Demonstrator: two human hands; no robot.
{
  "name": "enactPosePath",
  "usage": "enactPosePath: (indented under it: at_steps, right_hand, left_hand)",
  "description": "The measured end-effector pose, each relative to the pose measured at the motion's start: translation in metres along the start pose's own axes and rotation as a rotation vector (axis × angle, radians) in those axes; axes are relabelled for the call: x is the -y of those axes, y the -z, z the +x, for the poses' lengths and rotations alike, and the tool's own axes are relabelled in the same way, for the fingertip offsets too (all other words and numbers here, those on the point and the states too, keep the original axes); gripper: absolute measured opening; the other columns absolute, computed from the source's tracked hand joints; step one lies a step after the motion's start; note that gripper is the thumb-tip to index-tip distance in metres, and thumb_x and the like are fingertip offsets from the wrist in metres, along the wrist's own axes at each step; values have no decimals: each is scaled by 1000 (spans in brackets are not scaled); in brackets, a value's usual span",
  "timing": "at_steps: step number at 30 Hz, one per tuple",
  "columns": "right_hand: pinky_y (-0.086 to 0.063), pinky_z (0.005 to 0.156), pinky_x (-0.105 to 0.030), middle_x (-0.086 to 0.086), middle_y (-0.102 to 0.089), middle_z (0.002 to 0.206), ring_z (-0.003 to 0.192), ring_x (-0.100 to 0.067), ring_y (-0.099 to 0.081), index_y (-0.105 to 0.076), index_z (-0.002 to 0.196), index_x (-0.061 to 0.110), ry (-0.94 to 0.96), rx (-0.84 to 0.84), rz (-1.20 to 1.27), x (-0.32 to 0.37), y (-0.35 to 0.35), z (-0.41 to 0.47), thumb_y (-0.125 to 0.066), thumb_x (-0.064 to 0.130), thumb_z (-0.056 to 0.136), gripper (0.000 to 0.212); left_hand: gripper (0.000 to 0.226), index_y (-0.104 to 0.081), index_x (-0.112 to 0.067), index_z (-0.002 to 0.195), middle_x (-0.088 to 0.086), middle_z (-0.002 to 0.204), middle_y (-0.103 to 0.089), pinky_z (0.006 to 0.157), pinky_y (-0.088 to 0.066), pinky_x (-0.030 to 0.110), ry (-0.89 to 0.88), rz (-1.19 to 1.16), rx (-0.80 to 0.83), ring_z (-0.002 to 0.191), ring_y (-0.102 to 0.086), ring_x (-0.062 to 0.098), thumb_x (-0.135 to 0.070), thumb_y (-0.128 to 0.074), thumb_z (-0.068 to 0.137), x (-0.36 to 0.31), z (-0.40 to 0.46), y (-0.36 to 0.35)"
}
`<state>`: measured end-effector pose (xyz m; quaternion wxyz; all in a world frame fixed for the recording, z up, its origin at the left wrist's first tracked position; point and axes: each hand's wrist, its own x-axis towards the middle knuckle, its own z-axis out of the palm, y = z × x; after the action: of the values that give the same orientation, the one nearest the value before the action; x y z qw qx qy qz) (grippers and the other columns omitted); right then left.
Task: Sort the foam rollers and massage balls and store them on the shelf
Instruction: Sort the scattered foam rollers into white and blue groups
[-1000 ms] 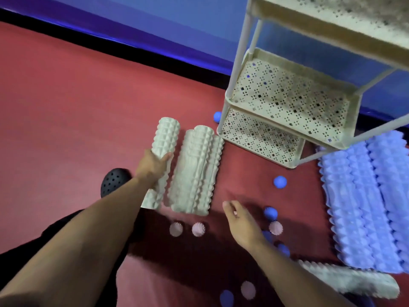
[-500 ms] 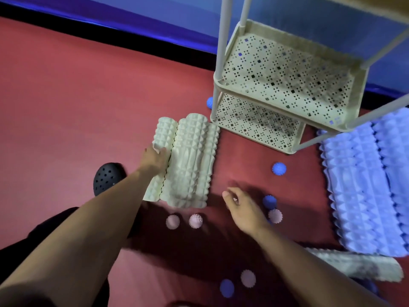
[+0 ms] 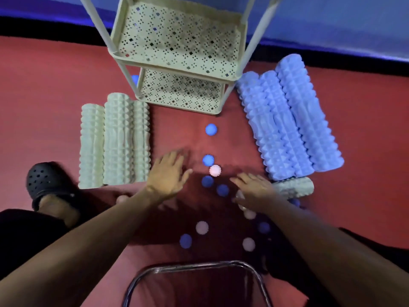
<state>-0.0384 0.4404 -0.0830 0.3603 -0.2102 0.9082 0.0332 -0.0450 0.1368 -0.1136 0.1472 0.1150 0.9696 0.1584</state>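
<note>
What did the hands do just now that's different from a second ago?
The left hand let go of the pale green ridged foam roller, which now lies against the other two, and moved right over the red floor toward the small blue spiky massage balls. The right hand stayed low among the balls. The lilac foam rollers and cream perforated shelf stayed put, shelves empty.

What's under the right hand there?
The right hand hovers over pale balls: one peeks out at its wrist, another at its thumb side. How many it covers cannot be seen. A cream roller lies just beyond it.
</note>
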Motion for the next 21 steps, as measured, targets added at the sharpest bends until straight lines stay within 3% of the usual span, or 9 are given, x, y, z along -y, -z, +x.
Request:
enactPosePath:
  at_steps: [2, 6, 11, 14, 21]
  right_hand:
    - [-34, 110, -40, -1, -43, 149, 136, -26, -46, -35, 153, 28, -11, 48, -65, -28, -23, -12, -62, 62, 84, 81]
    - [-28, 115, -36, -1, -37, 155, 142, -23, -37, -28, 156, 25, -51, 144, -47, -69, -61, -17, -65, 61, 83, 89]
    - [-30, 114, -35, 4, -39, 153, 142, -19, -37, -31, 154, 24, -63, 144, -42, -87, -88, -1, -63, 60, 84, 85]
    - [-33, 112, -35, 7, -46, 146, 136, -17, -43, -36, 150, 29, -60, 149, -27, -89, -94, 18, -61, 57, 83, 77]
    - [-24, 114, -36, 3, -48, 142, 128, -21, -50, -33, 151, 31, 42, 256, -36, -101, -98, 43, -67, 68, 75, 92]
  left_hand:
    - [57, -61, -8, 122, 18, 131, -59, 96, -47, 48, -42, 64, 71, 114, -59, 37, -53, -40, 95, -17, -9, -21]
    - [57, -56, -14, 134, 13, 134, -59, 98, -48, 46, -79, 124, 157, 117, -59, 33, -50, -41, 92, -40, -23, -48]
    - [55, -56, -13, 130, 13, 128, -63, 91, -53, 43, -152, 163, 154, 111, -64, 33, -47, -42, 90, -33, -9, -59]
    - [62, -60, -10, 133, 17, 134, -60, 95, -52, 45, -133, 178, 205, 115, -62, 35, -50, -40, 91, -19, 6, -66]
    - [63, -52, -13, 138, 12, 131, -58, 104, -46, 44, -90, 117, 191, 119, -58, 34, -56, -38, 94, -18, 22, -72]
